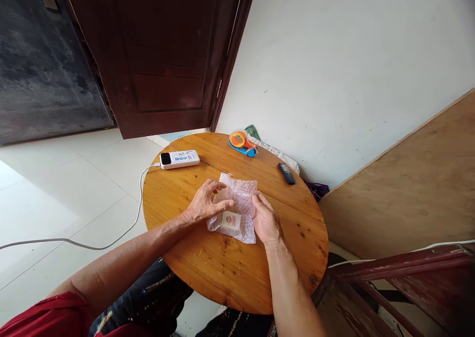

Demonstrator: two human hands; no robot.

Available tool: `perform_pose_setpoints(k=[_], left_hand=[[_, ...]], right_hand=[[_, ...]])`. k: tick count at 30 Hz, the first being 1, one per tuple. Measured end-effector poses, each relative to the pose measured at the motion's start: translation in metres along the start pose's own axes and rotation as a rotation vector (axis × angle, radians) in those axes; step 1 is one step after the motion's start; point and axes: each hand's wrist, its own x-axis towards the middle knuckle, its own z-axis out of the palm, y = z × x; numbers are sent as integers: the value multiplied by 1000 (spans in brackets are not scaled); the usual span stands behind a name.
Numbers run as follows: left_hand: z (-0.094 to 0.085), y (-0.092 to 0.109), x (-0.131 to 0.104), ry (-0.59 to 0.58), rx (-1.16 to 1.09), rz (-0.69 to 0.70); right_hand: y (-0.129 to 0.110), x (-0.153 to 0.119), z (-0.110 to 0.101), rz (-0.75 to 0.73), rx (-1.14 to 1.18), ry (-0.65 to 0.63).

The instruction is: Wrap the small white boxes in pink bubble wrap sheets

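A sheet of pinkish clear bubble wrap (245, 198) lies spread on the round wooden table. On its lower part rests a small cream-coloured box (230, 220) with a red print on top. My left hand (206, 201) is over the wrap's left side, thumb stretched out above the box and fingers apart; whether it touches the wrap I cannot tell. At the right edge, my right hand (265, 218) pinches the bubble wrap between thumb and fingers.
On the round table (200, 258), a white power bank (180, 159) with a cable (139, 203) sits at the left. An orange and blue tape dispenser (243, 143) stands at the back, and a dark blurred object (286, 173) lies at the right. A white wall (334, 70) rises behind.
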Motion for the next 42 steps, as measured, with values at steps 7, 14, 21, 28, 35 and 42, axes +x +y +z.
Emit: perform_pose_setpoints(k=[7, 14, 21, 28, 35, 42], left_hand=[[12, -9, 4, -84, -334, -194], [-3, -16, 16, 91, -737, -412], [-13, -19, 19, 216, -651, -453], [-17, -17, 13, 49, 15, -267], [-18, -24, 21, 234, 149, -182], [-25, -22, 20, 319, 259, -28]], right_hand=[[1, -4, 4, 95, 118, -37], [3, 10, -11, -10, 128, 215], [13, 15, -33, -74, -463, 337], [7, 10, -34, -123, -1104, 312], [2, 8, -27, -112, -1232, 414], [5, 7, -26, -88, -1310, 408]])
